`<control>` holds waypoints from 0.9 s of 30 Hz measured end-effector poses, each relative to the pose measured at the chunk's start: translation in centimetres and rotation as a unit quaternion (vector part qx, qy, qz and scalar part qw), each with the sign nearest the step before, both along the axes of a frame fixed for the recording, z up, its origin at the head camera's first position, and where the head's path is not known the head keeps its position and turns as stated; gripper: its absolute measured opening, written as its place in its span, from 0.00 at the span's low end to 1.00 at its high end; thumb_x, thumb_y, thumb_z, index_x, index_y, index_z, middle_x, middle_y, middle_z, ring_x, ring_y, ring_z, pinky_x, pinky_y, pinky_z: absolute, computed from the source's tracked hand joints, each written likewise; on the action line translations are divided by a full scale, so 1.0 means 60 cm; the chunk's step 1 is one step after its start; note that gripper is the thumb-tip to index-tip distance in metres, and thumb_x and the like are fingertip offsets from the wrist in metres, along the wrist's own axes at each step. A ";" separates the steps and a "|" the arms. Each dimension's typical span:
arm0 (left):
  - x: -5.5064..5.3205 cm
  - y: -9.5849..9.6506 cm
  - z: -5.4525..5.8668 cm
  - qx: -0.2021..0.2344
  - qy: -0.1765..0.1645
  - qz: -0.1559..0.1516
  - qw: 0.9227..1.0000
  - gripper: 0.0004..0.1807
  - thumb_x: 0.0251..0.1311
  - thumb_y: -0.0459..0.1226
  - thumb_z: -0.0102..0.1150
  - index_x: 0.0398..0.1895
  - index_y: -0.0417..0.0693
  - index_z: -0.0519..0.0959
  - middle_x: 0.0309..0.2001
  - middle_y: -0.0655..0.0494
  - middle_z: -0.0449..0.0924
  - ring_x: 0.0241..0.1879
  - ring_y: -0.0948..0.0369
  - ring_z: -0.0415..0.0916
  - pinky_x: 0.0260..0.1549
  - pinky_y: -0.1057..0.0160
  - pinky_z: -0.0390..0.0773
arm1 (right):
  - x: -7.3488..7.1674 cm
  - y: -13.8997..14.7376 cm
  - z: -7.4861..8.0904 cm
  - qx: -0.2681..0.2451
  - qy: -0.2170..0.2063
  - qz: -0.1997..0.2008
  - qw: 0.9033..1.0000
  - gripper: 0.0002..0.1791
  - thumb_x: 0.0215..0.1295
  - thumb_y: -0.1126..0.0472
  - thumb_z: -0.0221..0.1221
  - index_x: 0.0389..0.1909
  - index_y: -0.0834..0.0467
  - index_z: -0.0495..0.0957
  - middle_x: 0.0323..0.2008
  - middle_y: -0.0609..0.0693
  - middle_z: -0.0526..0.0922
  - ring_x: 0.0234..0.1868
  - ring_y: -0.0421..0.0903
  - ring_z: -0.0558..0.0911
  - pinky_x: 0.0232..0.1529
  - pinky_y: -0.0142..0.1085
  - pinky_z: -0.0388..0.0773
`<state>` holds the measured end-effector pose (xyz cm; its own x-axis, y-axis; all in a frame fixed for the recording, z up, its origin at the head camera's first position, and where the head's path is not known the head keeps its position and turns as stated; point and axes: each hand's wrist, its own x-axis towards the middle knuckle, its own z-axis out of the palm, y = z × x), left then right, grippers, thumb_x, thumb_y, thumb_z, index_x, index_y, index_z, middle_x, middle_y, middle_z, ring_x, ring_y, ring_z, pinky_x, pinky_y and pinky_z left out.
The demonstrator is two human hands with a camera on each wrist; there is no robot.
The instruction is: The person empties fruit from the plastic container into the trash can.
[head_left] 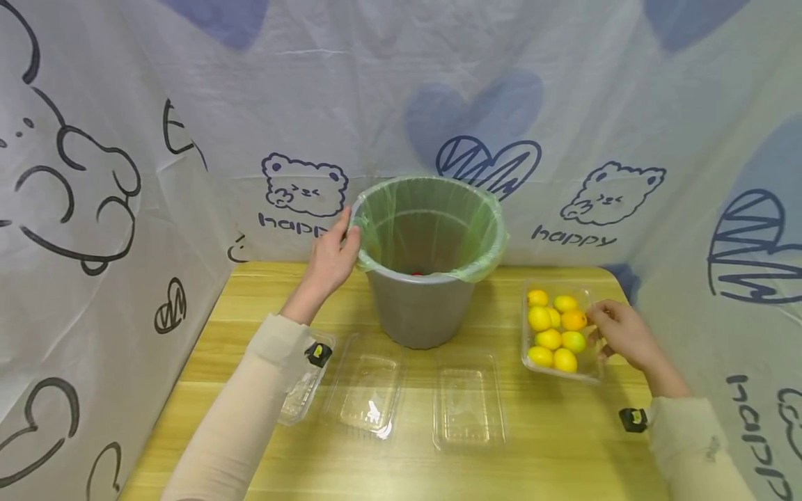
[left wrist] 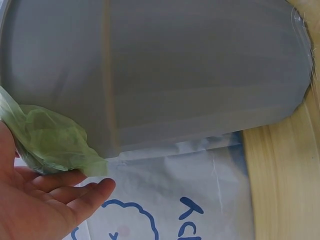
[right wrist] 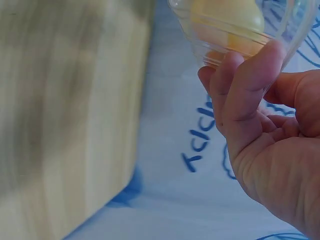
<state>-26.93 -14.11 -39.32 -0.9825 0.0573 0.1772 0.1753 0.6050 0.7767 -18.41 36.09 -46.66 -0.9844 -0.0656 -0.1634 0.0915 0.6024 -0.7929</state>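
A grey trash can (head_left: 418,313) with a pale green liner (head_left: 482,261) folded over its rim stands at the back of the table. My left hand (head_left: 333,259) rests at the left side of its rim, fingers fairly straight. In the left wrist view, a fold of the liner (left wrist: 55,142) lies against that hand (left wrist: 55,200). My right hand (head_left: 626,337) grips the right side wall of a clear plastic container (head_left: 564,374) holding several small yellow fruits (head_left: 548,339). In the right wrist view, its thumb and fingers (right wrist: 250,82) pinch the container's edge, a fruit (right wrist: 230,22) showing through the plastic.
Two clear plastic trays (head_left: 466,410) (head_left: 366,393) lie in front of the can, and another clear tray (head_left: 301,390) is partly hidden under the left forearm. Something small and red (head_left: 417,274) shows inside the can. Printed white cloth (head_left: 395,83) encloses the wooden table (head_left: 539,445).
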 end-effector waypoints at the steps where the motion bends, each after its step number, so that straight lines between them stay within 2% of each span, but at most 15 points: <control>1: 0.000 0.000 0.000 0.000 -0.001 0.000 1.000 0.35 0.81 0.51 0.38 0.85 0.51 0.52 0.83 0.47 0.57 0.72 0.44 0.71 0.73 0.45 0.73 | -0.003 -0.001 0.007 0.000 0.002 0.001 1.000 0.27 0.87 0.52 0.40 0.61 0.76 0.69 0.55 0.71 0.76 0.30 0.44 0.85 0.23 0.44 0.88; 2: 0.000 -0.001 0.000 0.002 -0.004 -0.001 1.000 0.35 0.81 0.51 0.39 0.85 0.51 0.52 0.83 0.47 0.56 0.67 0.42 0.74 0.69 0.43 0.76 | -0.006 -0.002 0.013 0.001 0.006 0.003 1.000 0.27 0.87 0.52 0.40 0.62 0.76 0.68 0.55 0.71 0.76 0.30 0.45 0.84 0.23 0.44 0.88; 3: 0.001 -0.001 0.001 0.001 -0.004 -0.002 1.000 0.35 0.81 0.51 0.38 0.85 0.52 0.52 0.83 0.48 0.56 0.67 0.42 0.74 0.69 0.44 0.76 | -0.010 -0.002 0.019 0.002 0.010 0.003 1.000 0.27 0.87 0.53 0.40 0.61 0.75 0.68 0.55 0.70 0.76 0.29 0.45 0.84 0.22 0.44 0.88; 5: 0.001 0.000 0.001 0.002 -0.006 -0.003 1.000 0.35 0.81 0.51 0.38 0.85 0.52 0.51 0.83 0.49 0.55 0.57 0.43 0.79 0.65 0.44 0.79 | -0.016 -0.004 0.033 0.007 0.019 0.002 1.000 0.25 0.87 0.54 0.40 0.59 0.75 0.69 0.54 0.70 0.77 0.28 0.45 0.83 0.22 0.43 0.87; 6: 0.001 0.000 0.001 0.002 -0.006 -0.003 1.000 0.35 0.81 0.51 0.38 0.85 0.52 0.51 0.83 0.49 0.55 0.50 0.43 0.78 0.63 0.44 0.79 | -0.019 -0.005 0.040 0.009 0.022 0.001 1.000 0.25 0.86 0.54 0.41 0.58 0.74 0.70 0.53 0.70 0.77 0.28 0.46 0.83 0.22 0.43 0.87; 8: 0.001 0.001 0.002 0.003 -0.004 -0.003 1.000 0.34 0.81 0.51 0.38 0.85 0.51 0.52 0.83 0.49 0.55 0.42 0.44 0.75 0.60 0.44 0.80 | -0.026 -0.008 0.055 0.013 0.030 -0.002 0.999 0.24 0.86 0.54 0.41 0.55 0.74 0.70 0.52 0.69 0.77 0.26 0.45 0.82 0.21 0.42 0.87; 10: 0.001 0.001 0.002 0.002 -0.002 -0.001 1.000 0.34 0.81 0.50 0.38 0.85 0.51 0.52 0.83 0.49 0.55 0.39 0.45 0.74 0.58 0.45 0.80 | -0.034 -0.013 0.071 0.014 0.037 -0.005 0.999 0.23 0.86 0.55 0.42 0.53 0.74 0.70 0.50 0.68 0.77 0.25 0.44 0.81 0.20 0.41 0.86; 11: 0.001 0.001 0.002 0.003 -0.003 -0.001 1.000 0.34 0.81 0.50 0.38 0.85 0.51 0.52 0.83 0.48 0.56 0.38 0.44 0.74 0.57 0.44 0.81 | -0.038 -0.015 0.079 0.015 0.038 -0.006 0.999 0.23 0.85 0.54 0.42 0.53 0.74 0.70 0.50 0.68 0.77 0.24 0.44 0.81 0.20 0.41 0.86; 13: 0.002 0.001 0.003 0.001 -0.003 0.001 1.000 0.34 0.81 0.51 0.38 0.85 0.51 0.52 0.83 0.48 0.56 0.44 0.45 0.76 0.57 0.45 0.81 | -0.045 -0.019 0.094 0.020 0.045 -0.008 0.999 0.23 0.85 0.54 0.42 0.53 0.74 0.70 0.48 0.67 0.77 0.24 0.44 0.79 0.19 0.40 0.85; 14: 0.002 0.001 0.003 0.001 -0.004 0.001 1.000 0.34 0.81 0.51 0.38 0.85 0.51 0.52 0.83 0.47 0.56 0.40 0.43 0.75 0.53 0.44 0.82 | -0.049 -0.021 0.101 0.025 0.048 -0.009 0.999 0.24 0.85 0.54 0.42 0.54 0.74 0.70 0.48 0.67 0.77 0.24 0.43 0.79 0.19 0.40 0.85; 16: 0.002 0.001 0.004 -0.001 -0.004 0.002 1.000 0.34 0.81 0.50 0.38 0.85 0.51 0.52 0.82 0.47 0.57 0.41 0.44 0.76 0.53 0.45 0.82 | -0.055 -0.026 0.116 0.036 0.053 -0.010 0.998 0.25 0.85 0.52 0.42 0.55 0.74 0.70 0.44 0.65 0.77 0.23 0.43 0.78 0.20 0.39 0.85; 17: 0.002 0.001 0.004 -0.001 -0.004 0.000 1.000 0.35 0.81 0.50 0.38 0.85 0.51 0.51 0.81 0.43 0.62 0.38 0.43 0.75 0.49 0.45 0.82 | -0.058 -0.028 0.124 0.041 0.055 -0.010 0.998 0.26 0.85 0.51 0.42 0.56 0.73 0.70 0.42 0.64 0.78 0.23 0.43 0.78 0.20 0.39 0.84; 22: 0.002 0.001 0.005 -0.002 0.000 -0.002 1.000 0.35 0.81 0.50 0.38 0.85 0.50 0.51 0.76 0.38 0.68 0.34 0.42 0.74 0.45 0.44 0.82 | -0.073 -0.041 0.164 0.056 0.066 -0.014 0.996 0.25 0.85 0.49 0.42 0.53 0.70 0.71 0.29 0.56 0.76 0.21 0.45 0.77 0.20 0.39 0.83; 25: 0.001 0.001 0.005 -0.008 0.000 0.001 1.000 0.35 0.81 0.50 0.39 0.85 0.50 0.52 0.79 0.41 0.64 0.45 0.45 0.78 0.55 0.45 0.82 | -0.082 -0.051 0.186 0.068 0.071 -0.013 0.995 0.26 0.84 0.49 0.42 0.54 0.70 0.72 0.26 0.53 0.76 0.19 0.47 0.77 0.20 0.39 0.83; 27: 0.001 0.000 0.005 -0.005 -0.003 0.000 1.000 0.35 0.81 0.49 0.39 0.85 0.50 0.52 0.79 0.41 0.64 0.44 0.42 0.78 0.57 0.43 0.82 | -0.089 -0.057 0.200 0.075 0.075 -0.011 0.994 0.27 0.84 0.48 0.42 0.57 0.69 0.72 0.25 0.53 0.76 0.19 0.49 0.77 0.21 0.40 0.83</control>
<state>-26.87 -14.12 -39.04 -0.9835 0.0597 0.1708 0.1713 0.6123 0.7719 -23.73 32.67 -34.67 -0.9993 -0.0290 -0.0216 -0.0056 0.7142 -0.6999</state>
